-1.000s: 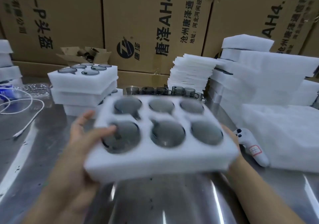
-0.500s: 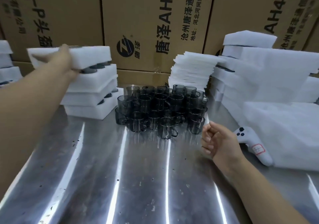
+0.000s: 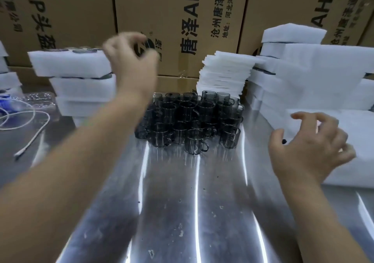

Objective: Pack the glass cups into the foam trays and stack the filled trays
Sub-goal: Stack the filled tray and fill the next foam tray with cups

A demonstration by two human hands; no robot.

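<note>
The left arm [image 3: 70, 151] is stretched forward and upward from the lower left corner, bare to the edge of view. The left hand [image 3: 131, 60] is held high, its back shown. Its fingers appear loosely curled around nothing, though blur softens them. The right arm [image 3: 323, 222] is extended from the lower right corner. The right hand [image 3: 309, 147] is held lower, with fingers spread and bent like a claw, and nothing is gripped.
</note>
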